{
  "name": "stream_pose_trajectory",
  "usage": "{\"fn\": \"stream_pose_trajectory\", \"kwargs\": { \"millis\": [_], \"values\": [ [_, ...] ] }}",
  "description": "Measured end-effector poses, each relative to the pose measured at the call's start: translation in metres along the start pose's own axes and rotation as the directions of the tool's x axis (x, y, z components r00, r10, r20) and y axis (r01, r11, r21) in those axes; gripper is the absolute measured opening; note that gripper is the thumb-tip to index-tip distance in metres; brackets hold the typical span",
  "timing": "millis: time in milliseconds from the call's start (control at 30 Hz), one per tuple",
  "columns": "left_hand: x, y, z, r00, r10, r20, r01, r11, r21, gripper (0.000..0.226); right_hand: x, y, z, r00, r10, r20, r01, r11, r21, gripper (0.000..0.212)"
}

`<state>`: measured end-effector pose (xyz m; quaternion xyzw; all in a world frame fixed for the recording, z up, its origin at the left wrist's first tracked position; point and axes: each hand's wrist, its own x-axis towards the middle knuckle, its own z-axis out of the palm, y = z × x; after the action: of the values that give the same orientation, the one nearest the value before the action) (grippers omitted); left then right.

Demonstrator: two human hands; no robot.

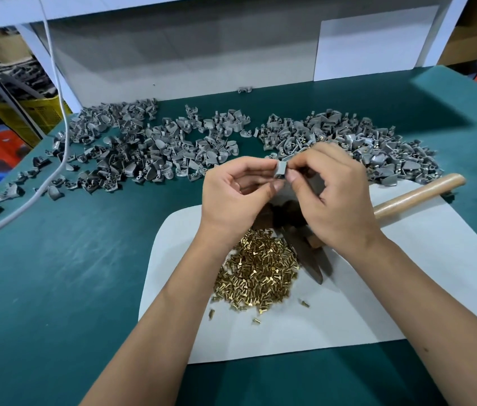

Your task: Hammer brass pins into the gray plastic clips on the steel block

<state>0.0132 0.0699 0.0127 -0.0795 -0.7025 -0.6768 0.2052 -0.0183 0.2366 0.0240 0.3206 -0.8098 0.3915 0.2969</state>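
Nearest, loose brass pins [256, 272] heap on the white mat [348, 312] and could scatter if an arm drops. Above the largely hidden steel block [282, 215], both hands, left hand [231, 194] and right hand [337, 197], pinch one gray clip [280, 170]; whether a pin is started I cannot tell, and a crooked one would likely bend. Clip piles [149, 148] lie beyond on the worktop [55, 288].

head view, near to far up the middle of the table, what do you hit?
white mat → brass pin pile → both hands, left hand and right hand, pinching one gray clip → gray clip piles → stray clip by the white back panel
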Motion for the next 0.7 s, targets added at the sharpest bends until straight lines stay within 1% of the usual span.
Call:
{"fn": "stream_pose_trajectory", "kwargs": {
  "millis": [67, 167, 300, 433, 700],
  "values": [
    [0.000, -0.002, 0.002, 0.999, 0.001, -0.046, 0.000, 0.999, 0.032, 0.031, -0.001, -0.002, 0.002, 1.000, 0.017, 0.004, -0.017, 1.000, -0.013, 0.005],
    [0.000, -0.004, 0.003, 0.996, -0.035, -0.077, 0.035, 0.999, 0.004, 0.023, -0.002, -0.004, 0.004, 0.999, 0.031, -0.008, -0.031, 0.999, -0.036, 0.006],
    [-0.001, -0.004, 0.009, 0.993, -0.083, -0.087, 0.079, 0.995, -0.055, 0.017, -0.001, -0.005, 0.004, 0.998, 0.054, -0.037, -0.055, 0.998, -0.031, 0.006],
    [-0.001, -0.003, 0.012, 0.991, -0.108, -0.076, 0.102, 0.991, -0.084, 0.015, 0.000, -0.007, 0.003, 0.994, 0.091, -0.054, -0.092, 0.996, -0.013, 0.005],
    [-0.003, -0.002, 0.014, 0.989, -0.122, -0.086, 0.121, 0.992, -0.021, 0.014, 0.000, -0.009, 0.004, 0.988, 0.151, -0.036, -0.151, 0.988, -0.009, 0.006]
  ]
}}
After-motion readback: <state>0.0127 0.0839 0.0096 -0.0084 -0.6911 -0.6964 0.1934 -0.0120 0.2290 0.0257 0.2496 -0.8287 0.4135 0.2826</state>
